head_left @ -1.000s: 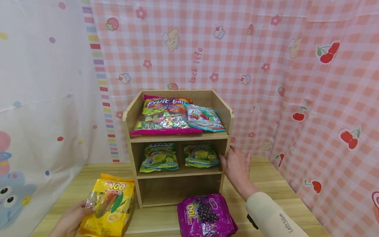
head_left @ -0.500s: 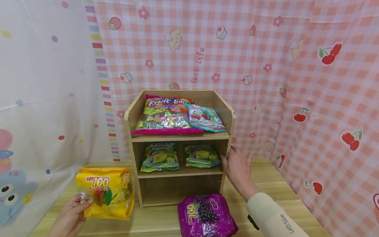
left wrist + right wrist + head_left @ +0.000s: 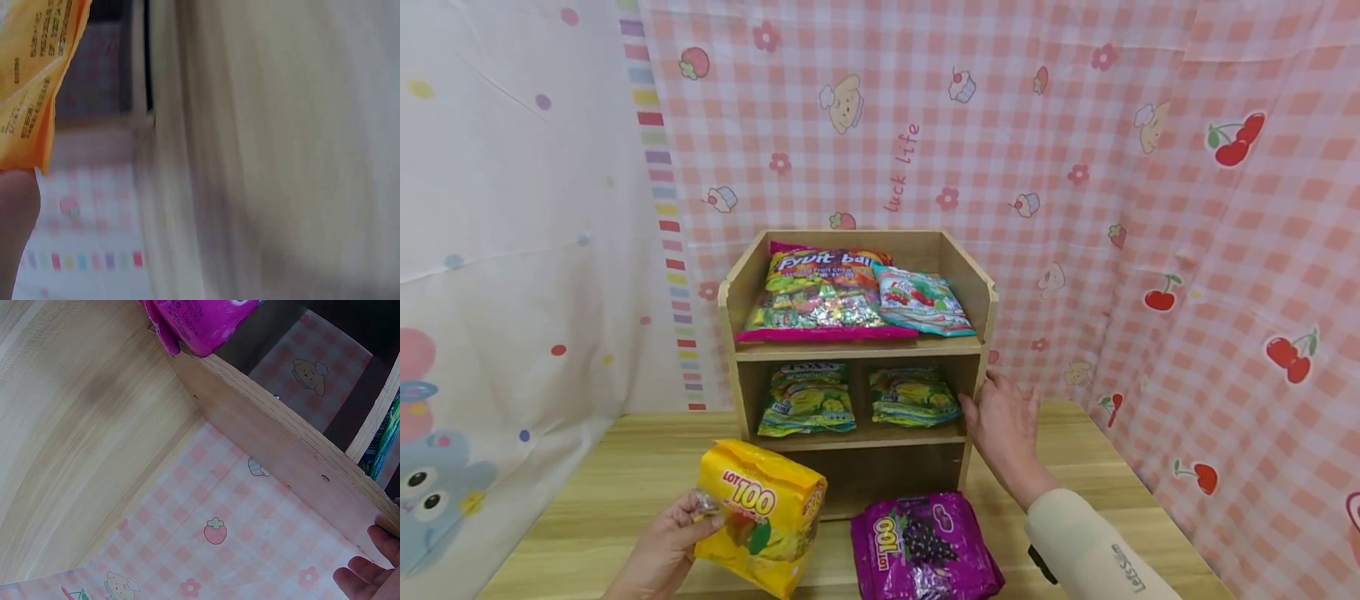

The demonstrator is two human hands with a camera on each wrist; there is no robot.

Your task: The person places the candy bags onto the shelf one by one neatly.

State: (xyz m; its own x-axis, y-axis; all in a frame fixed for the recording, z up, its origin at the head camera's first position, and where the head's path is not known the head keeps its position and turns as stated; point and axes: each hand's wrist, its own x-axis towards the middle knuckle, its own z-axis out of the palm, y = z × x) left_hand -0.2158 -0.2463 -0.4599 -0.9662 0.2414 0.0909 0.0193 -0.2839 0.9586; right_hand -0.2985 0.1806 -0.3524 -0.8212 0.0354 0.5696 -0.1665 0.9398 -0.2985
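Note:
My left hand [image 3: 666, 542] grips the left edge of a yellow LOT 100 candy bag [image 3: 767, 517], held tilted in front of the lower left of a small wooden shelf [image 3: 865, 349]. The bag's printed edge [image 3: 31, 94] and one finger show in the left wrist view. My right hand [image 3: 1003, 429] holds the shelf's right side panel, its thumb at the front edge and other fingers along the outside. On the table in front of the shelf lies a purple LOT 100 candy bag [image 3: 925, 546], its corner [image 3: 200, 325] also visible in the right wrist view.
On the top tier lie a large Fruit ball candy bag [image 3: 827, 292] and a smaller turquoise bag [image 3: 925, 302]. Two green candy bags, one left [image 3: 807, 404] and one right [image 3: 912, 400], occupy the middle tier. Patterned cloths [image 3: 880, 108] hang behind and beside the table.
My left hand has lifted the yellow candy bag off the table, turned it so its lettering faces upright, and carried it right toward the shelf. My right hand has stayed at the shelf's side.

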